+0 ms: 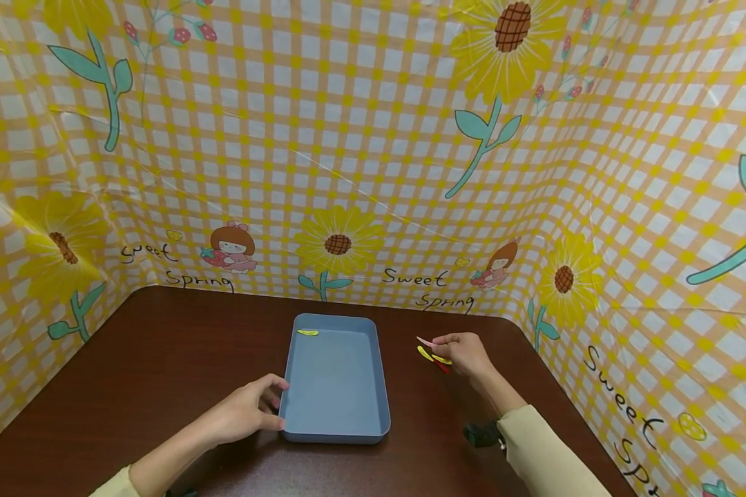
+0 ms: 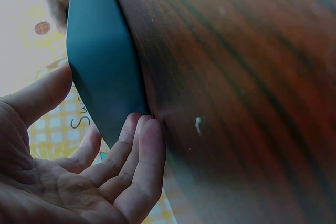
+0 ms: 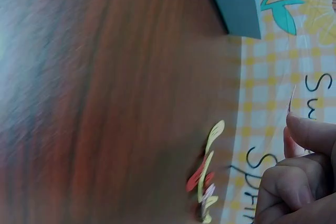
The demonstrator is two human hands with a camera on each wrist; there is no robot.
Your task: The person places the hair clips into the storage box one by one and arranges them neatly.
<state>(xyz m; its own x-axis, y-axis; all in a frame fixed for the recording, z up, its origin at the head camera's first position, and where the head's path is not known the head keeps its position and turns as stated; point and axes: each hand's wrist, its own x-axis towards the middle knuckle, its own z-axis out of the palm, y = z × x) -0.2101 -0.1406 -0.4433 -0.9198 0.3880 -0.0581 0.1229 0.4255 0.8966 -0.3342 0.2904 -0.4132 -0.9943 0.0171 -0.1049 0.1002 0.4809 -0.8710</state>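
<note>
A shallow blue-grey tray [image 1: 332, 386] lies on the dark wooden table, with one yellow hair clip [image 1: 307, 333] inside near its far left corner. My left hand [image 1: 249, 412] holds the tray's near left side; in the left wrist view its thumb touches the rim and its curved fingertips meet the lower wall. To the right of the tray, my right hand [image 1: 466, 355] pinches a pink hair clip [image 1: 425, 342] between thumb and finger. Beneath it is a small pile of yellow clips [image 1: 425, 354] and a red clip [image 1: 443, 368], partly covered by the hand.
Brown table surface [image 1: 211, 338] extends around the tray. A yellow checked cloth [image 1: 373, 172] with sunflowers stands as a wall behind and at both sides. A black wrist device [image 1: 481, 435] hangs under my right forearm.
</note>
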